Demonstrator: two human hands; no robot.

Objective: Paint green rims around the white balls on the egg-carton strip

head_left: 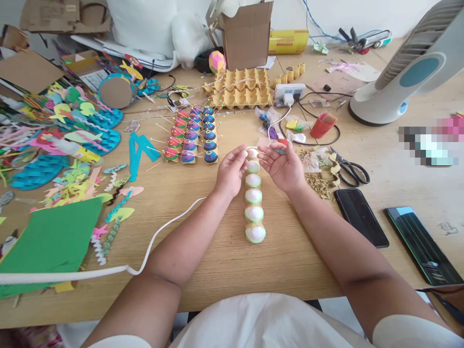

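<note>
In front of me a strip of egg-carton cups [254, 213] runs away from me, its domes coated white with light green rims. Over its far end, my left hand [232, 170] pinches a small pale lump [245, 153] between thumb and fingertips. My right hand [284, 163] is just to the right of the strip, palm turned up and fingers stretched apart. Its fingertips are close to the far dome, and whether they touch it I cannot tell. Farther left stand three decorated carton strips, red and green [177, 131], purple [190, 140] and blue [210, 139], with thin sticks poking out.
Scissors [351, 169], wood-coloured shavings [319, 184] and two phones [361, 217] lie on the right. A white fan [395, 72] and a red cup [323, 125] stand behind. Paper crafts [72, 188] and a green sheet [54, 237] cover the left. A white cable [155, 237] crosses my left arm.
</note>
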